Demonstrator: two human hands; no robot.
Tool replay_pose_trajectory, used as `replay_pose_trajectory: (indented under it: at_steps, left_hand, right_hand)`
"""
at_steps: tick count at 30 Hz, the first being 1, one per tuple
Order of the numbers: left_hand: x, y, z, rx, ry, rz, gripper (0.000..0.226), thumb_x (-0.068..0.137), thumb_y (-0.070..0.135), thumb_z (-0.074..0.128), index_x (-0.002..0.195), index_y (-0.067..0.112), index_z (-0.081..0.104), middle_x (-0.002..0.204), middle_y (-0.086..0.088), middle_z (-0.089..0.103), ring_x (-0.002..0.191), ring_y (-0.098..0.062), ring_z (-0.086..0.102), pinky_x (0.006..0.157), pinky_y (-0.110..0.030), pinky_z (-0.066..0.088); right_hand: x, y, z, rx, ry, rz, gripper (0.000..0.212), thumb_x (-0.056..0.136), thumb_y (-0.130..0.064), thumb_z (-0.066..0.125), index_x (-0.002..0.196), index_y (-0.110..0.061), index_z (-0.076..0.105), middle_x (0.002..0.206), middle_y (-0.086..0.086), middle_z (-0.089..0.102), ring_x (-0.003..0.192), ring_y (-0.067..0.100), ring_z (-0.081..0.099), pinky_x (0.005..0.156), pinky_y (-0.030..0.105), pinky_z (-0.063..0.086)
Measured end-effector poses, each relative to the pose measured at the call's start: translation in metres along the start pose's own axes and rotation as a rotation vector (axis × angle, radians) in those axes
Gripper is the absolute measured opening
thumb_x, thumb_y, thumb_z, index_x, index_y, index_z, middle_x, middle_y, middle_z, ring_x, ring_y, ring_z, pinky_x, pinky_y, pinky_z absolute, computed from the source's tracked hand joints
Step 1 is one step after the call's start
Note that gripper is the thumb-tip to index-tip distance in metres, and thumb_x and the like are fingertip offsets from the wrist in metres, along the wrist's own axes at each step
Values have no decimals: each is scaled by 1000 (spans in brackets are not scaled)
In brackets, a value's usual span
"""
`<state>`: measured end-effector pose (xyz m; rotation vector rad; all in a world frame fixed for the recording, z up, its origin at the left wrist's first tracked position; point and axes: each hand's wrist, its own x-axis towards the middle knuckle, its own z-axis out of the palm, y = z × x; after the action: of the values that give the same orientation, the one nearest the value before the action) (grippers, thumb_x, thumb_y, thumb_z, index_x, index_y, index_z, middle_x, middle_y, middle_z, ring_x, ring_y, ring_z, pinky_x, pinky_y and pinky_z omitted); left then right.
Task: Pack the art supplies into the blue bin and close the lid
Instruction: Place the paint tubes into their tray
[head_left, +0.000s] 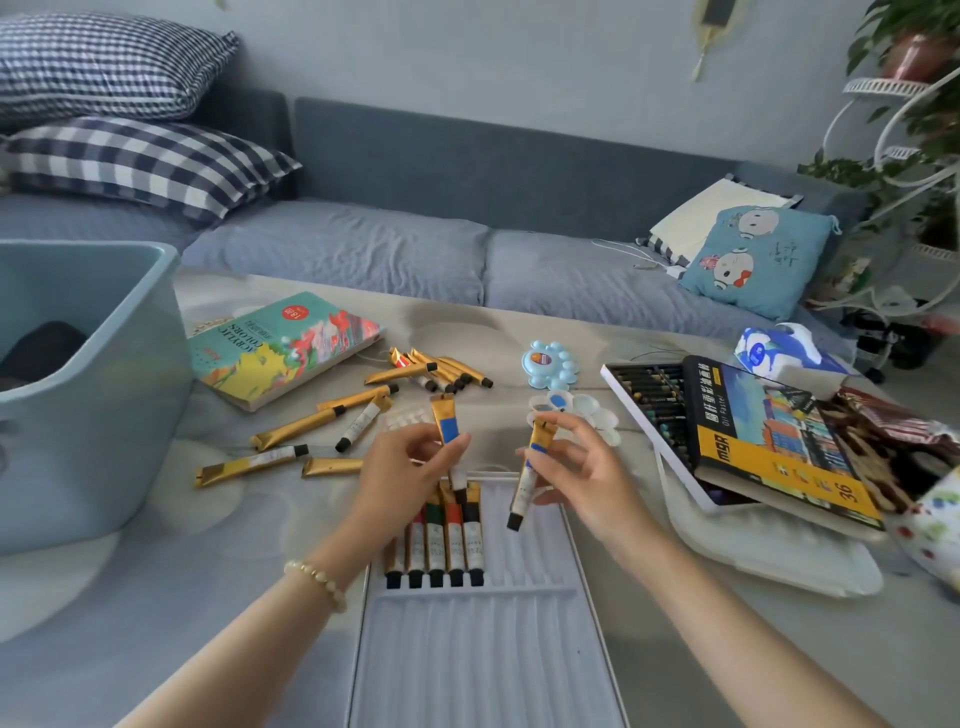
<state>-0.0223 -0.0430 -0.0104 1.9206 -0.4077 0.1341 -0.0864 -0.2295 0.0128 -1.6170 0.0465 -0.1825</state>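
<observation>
Two paint tubes are held: blue tube (448, 423) pinched upright by L hand (405, 467), second tube (524, 488) cap-down by R hand (587, 467). Tray (467, 649) slots run top-to-bottom just below; next free slot is judged nearer R hand. Blue bin (104, 389) is seen at frame's left edge.

L wrist: pale bead bracelet (316, 583) | both forearms bare, no sleeves

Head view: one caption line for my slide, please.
Left hand grips one tube, right hand a second tube, above a white tray with five tubes; blue bin at left.
</observation>
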Motion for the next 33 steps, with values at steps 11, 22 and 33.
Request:
replay_pose_trajectory:
  at_steps: [11, 22, 33]
  left_hand:
    - [-10, -10, 0, -10, -2, -36, 17, 87, 39, 62, 75, 27, 62, 60, 6, 56, 51, 1, 45, 52, -13, 40]
    - [-7, -8, 0, -27, -26, -53, 20, 88, 42, 59, 94, 25, 68, 63, 11, 59, 57, 1, 51, 56, -12, 37]
    - [2, 22, 11, 9, -275, 118, 16, 90, 40, 58, 105, 39, 63, 87, 11, 70, 78, -2, 63, 74, -21, 53]
  right_hand:
    - [5, 25, 13, -407, -153, -37, 27, 88, -22, 65, 111, -36, 64, 92, 2, 49, 73, 9, 57, 60, 22, 50]
    - [5, 25, 17, -599, -88, -123, 24, 90, -23, 62, 113, -30, 64, 94, 3, 56, 75, 7, 51, 66, 12, 43]
    - [28, -10, 11, 43, 15, 139, 18, 88, -25, 63, 100, -14, 71, 93, 3, 73, 88, 14, 67, 80, 28, 55]
